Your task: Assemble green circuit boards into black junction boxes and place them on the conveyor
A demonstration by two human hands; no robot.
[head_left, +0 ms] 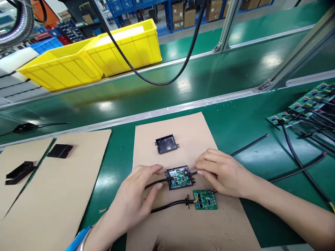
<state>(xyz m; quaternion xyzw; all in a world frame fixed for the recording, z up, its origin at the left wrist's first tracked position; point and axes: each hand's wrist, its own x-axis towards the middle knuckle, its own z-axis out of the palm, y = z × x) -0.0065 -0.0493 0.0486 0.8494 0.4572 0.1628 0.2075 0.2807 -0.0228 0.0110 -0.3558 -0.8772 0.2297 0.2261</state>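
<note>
Here's the black case (pixel 168 184) with its green board (pixel 178 177), on the cardboard (pixel 183 232) between both hands! Left hand's (pixel 136 195) grip is open, thumb apart, hiding stretches of two cables (pixel 170 205). Right hand (pixel 225 170) covers another cable (pixel 194 173); whether that grip's closed, I can't tell. Far right, piled boards (pixel 311 101) run out of frame; a hanging cable (pixel 157 83) cuts across the yellow bin (pixel 143 45)!

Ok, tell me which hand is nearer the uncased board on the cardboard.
Right. The right hand is by the far right corner of the board; the left hand is farther off, to its left.
</note>
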